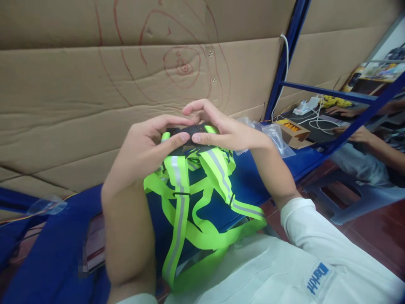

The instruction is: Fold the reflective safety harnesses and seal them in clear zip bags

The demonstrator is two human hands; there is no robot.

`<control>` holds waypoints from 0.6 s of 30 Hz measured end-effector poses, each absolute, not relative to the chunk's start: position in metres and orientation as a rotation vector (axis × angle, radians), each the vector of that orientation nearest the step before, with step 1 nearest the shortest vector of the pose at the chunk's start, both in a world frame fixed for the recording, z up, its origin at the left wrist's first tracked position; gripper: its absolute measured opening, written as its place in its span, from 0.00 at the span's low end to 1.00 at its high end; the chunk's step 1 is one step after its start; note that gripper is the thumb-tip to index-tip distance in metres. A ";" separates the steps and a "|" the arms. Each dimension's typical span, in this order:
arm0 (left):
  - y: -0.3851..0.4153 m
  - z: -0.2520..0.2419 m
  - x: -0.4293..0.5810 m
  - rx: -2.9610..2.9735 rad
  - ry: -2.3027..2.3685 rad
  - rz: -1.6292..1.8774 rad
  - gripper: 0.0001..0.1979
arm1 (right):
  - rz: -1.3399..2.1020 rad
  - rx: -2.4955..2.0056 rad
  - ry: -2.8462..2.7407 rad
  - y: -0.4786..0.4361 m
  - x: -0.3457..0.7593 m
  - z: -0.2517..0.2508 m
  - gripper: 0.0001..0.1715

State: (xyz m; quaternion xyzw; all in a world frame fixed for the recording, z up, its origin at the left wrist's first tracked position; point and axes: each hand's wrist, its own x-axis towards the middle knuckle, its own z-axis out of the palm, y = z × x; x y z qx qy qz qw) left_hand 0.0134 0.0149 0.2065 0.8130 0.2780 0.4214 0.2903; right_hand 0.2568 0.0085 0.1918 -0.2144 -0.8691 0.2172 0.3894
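Black plastic piece [191,130] just above view centre. Left hand [148,141] at its 9 o'clock, right hand [228,131] at 3; both grips curled closed on it, thumbs [179,138] nearly meeting. Neon-green reflective straps [181,179] trail toward 6. Small cardboard box [291,134] farther out, 3 o'clock.

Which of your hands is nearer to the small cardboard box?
Right. The right hand holds the right side of the black plastic piece, left of the small cardboard box; the left hand holds its left side, farther away.
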 end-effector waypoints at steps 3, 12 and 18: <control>0.016 0.204 0.018 1.845 0.644 1.276 0.15 | 0.538 -0.627 -2.134 0.007 0.258 0.196 0.34; 0.026 0.202 0.028 1.446 0.560 1.340 0.15 | 0.742 -0.588 -1.988 0.007 0.255 0.197 0.37; 0.026 0.202 0.017 1.541 0.550 1.268 0.26 | 0.898 -0.610 -1.726 0.011 0.251 0.197 0.39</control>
